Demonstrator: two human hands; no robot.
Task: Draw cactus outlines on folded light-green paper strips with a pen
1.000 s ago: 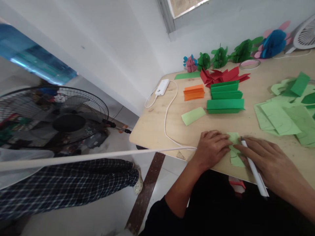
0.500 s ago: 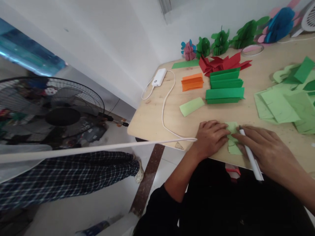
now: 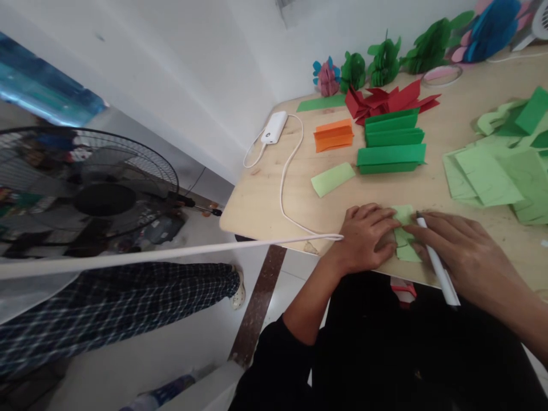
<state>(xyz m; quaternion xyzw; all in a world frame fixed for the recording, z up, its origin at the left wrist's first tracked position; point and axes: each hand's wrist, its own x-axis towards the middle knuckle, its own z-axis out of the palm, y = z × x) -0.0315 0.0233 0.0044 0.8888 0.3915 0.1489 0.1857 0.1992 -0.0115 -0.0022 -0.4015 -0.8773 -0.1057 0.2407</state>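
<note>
One bench (image 3: 257, 197) lay under both hands: the left hand (image 3: 363, 240), open, pressed the slip (image 3: 404, 250) near the front edge; the right hand (image 3: 471, 254) gripped the pen (image 3: 439, 273). Seemingly light and easily creased, the slip wanted pinning at its edges; the pen, stiff and slick, mid-barrel.

I count five paper figures (image 3: 384, 64), one orange folded paper (image 3: 334, 137), one white device (image 3: 274, 127), one pen (image 3: 439, 264) and two fans (image 3: 105, 198)

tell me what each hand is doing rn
Left hand: open, fingers resting on the pale green paper strip.
Right hand: holding a white pen, fingertips on the same strip.
</note>
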